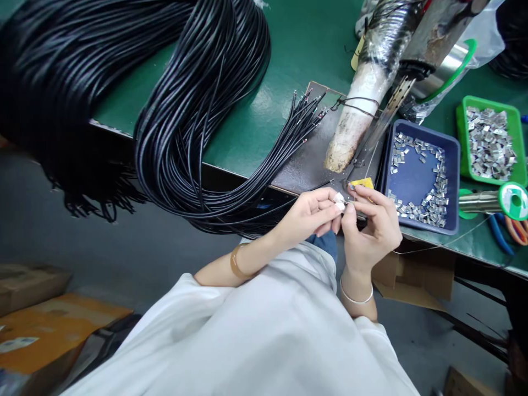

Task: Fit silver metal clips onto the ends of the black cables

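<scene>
Pinching one small piece between left hand and right hand, fingers narrow, I cannot tell its long axis; blue tray lies nearer my right.

The tabletop is smooth green with a soft sheen; the cables have glossy black plastic jackets. Small parts of shiny metal fill a smooth green plastic bin; the blue tray is plastic too. The shirt is matt white cloth, the carton matt brown cardboard.
</scene>
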{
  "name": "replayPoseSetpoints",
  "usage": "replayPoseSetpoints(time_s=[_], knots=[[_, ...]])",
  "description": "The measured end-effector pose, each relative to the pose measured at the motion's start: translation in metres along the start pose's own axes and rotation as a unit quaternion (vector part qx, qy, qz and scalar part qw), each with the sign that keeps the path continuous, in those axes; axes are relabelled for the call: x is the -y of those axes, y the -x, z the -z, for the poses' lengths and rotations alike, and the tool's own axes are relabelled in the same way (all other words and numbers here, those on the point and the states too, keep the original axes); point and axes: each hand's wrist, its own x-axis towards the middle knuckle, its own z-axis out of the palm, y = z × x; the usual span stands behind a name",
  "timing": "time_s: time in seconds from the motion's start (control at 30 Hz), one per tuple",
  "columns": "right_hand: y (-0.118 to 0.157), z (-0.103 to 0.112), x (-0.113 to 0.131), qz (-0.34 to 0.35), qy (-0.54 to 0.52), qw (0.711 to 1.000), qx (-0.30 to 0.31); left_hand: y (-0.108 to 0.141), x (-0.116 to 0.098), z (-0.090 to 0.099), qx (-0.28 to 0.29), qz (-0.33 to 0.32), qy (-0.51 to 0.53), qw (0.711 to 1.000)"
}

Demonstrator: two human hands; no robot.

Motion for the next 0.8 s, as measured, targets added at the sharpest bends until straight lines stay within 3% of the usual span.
replayPoseSetpoints(time_s=[0.07, 0.17, 0.3, 0.57, 0.8], knots=[[-0.001, 0.003, -0.002, -0.043, -0.042, 0.998, 0.021, -0.002, -0.003, 0.003, 0.002, 0.03, 0.04, 0.999], [-0.005, 0.009, -0.004, -0.067, -0.063, 0.996, 0.011, -0.004, -0.007, 0.005, -0.037, 0.013, 0.031, 0.999], [-0.009, 0.015, -0.003, -0.01, -0.044, 0.998, -0.041, -0.007, -0.009, 0.005, -0.073, -0.022, -0.002, 0.997], [-0.005, 0.014, -0.004, 0.127, 0.045, 0.991, 0.022, -0.009, -0.014, 0.006, -0.083, -0.034, -0.031, 0.995], [-0.007, 0.015, -0.009, 0.036, 0.007, 0.998, 0.041, -0.011, -0.016, 0.006, -0.108, -0.054, -0.033, 0.992]])
